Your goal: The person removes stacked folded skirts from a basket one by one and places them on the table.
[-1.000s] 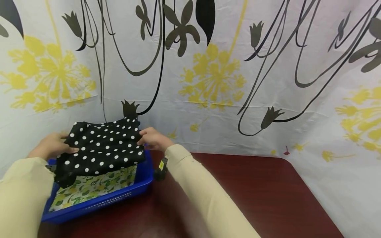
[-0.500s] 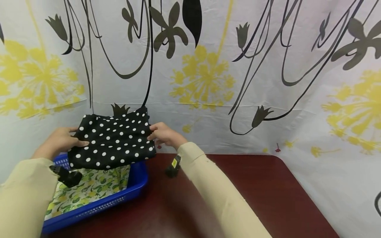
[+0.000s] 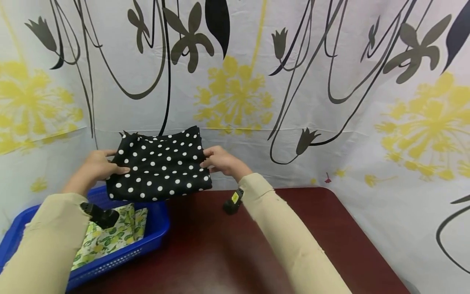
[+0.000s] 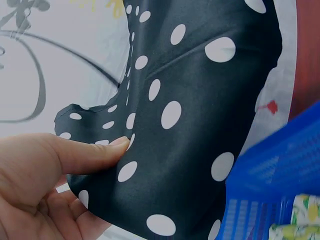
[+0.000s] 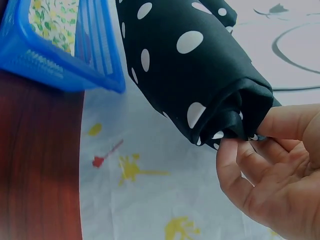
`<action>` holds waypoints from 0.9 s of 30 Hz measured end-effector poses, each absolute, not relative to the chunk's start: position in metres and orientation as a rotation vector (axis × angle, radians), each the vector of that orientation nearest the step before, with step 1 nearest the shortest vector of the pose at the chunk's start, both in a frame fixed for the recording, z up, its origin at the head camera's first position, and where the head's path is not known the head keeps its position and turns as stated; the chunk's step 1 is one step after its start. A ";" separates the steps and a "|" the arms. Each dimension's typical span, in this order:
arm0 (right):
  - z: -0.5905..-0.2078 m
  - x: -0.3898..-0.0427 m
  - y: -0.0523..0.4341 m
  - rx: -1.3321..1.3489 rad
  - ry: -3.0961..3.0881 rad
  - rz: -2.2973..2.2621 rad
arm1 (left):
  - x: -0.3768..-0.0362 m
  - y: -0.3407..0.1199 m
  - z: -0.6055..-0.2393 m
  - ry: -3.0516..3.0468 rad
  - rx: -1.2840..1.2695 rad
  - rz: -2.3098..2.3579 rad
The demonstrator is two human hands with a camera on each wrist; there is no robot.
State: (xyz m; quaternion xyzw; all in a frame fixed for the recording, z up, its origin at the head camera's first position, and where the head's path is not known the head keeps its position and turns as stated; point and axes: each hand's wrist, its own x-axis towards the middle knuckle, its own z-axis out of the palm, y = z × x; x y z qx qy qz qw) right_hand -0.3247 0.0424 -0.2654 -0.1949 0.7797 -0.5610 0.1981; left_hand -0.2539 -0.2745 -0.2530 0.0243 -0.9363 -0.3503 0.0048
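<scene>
Holding a folded black cloth (image 3: 159, 165) with white dots by its two sides, a person lifts it clear of a blue basket (image 3: 154, 228) in the head view. The left hand (image 3: 96, 168) pinches the cloth's left edge, thumb lying on top and fingers tucked beneath; the right hand (image 3: 222, 161) pinches the right edge the same way. Between the two sets of fingers the cloth hangs flat, in the air above the far corner of the basket and the dark red table (image 3: 235, 249). Below the left fingers, a lemon-print cloth (image 3: 110, 241) lies in the basket. Behind the hands hangs a white curtain (image 3: 330, 81) with yellow flowers and black stems. Both arms wear beige sleeves (image 3: 290, 241).

From the left wrist, the thumb (image 4: 90, 152) presses on the dotted cloth (image 4: 185, 125) near its corner, the other fingers curled under it; the cloth fans up and away from the fingertips. The basket rim (image 4: 280, 185) shows below and beyond the fingers.

From the right wrist, the thumb (image 5: 290, 122) and curled fingers (image 5: 240, 165) nip the bunched, layered edge of the cloth (image 5: 185, 60), which stretches away from the fingertips. Well beyond them stands the basket (image 5: 70, 65), on the table (image 5: 40, 165), with the printed cloth inside.
</scene>
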 end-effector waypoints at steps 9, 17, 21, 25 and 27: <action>-0.264 -0.325 0.082 -0.571 2.211 -1.587 | -0.266 -0.238 -0.255 -2.912 0.001 -1.096; -0.267 -0.326 0.121 -0.550 2.242 -1.588 | -0.277 -0.200 -0.260 -2.891 -0.022 -1.225; -0.271 -0.327 0.140 -0.531 2.251 -1.576 | -0.282 -0.182 -0.269 -2.868 -0.020 -1.300; -0.277 -0.325 0.159 -0.521 2.269 -1.560 | -0.286 -0.165 -0.278 -2.844 -0.018 -1.351; -0.280 -0.323 0.167 -0.515 2.267 -1.564 | -0.288 -0.157 -0.282 -2.832 -0.012 -1.387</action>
